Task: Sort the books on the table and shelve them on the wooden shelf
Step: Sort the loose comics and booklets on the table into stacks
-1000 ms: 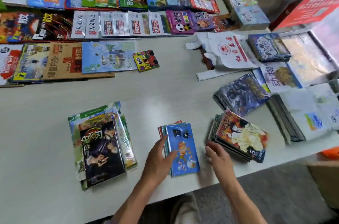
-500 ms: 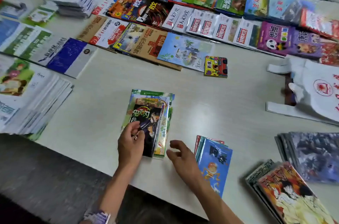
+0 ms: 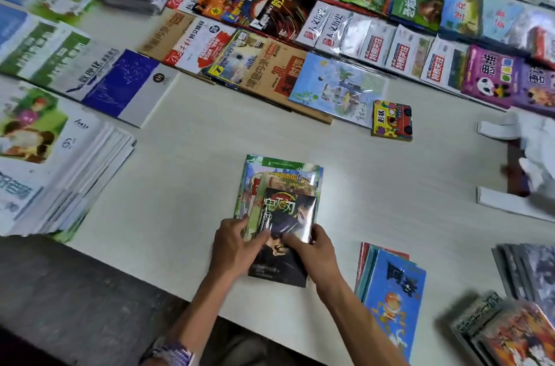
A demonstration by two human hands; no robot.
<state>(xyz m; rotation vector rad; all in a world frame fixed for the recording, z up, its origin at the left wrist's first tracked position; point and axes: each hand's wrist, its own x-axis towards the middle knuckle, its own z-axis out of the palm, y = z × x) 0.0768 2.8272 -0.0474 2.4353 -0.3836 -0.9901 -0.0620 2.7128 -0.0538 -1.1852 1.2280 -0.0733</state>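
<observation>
Item 1: your left hand [image 3: 232, 248] & right hand [image 3: 312, 248], fingers curled on the dark manga [image 3: 285, 227], top of the small stack [image 3: 279, 176] at the table [image 3: 195, 173] near edge. Step: sorting; shelf not in view. Next, likely: lift it square w/ both hands.
Item 2: blue comic pile [image 3: 393, 296], to the right.
Item 3: book rows [image 3: 345, 44], far side.

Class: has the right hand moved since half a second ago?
Yes. The right hand has left the bare table beside the blue comic pile and gone leftward onto the dark manga.
</observation>
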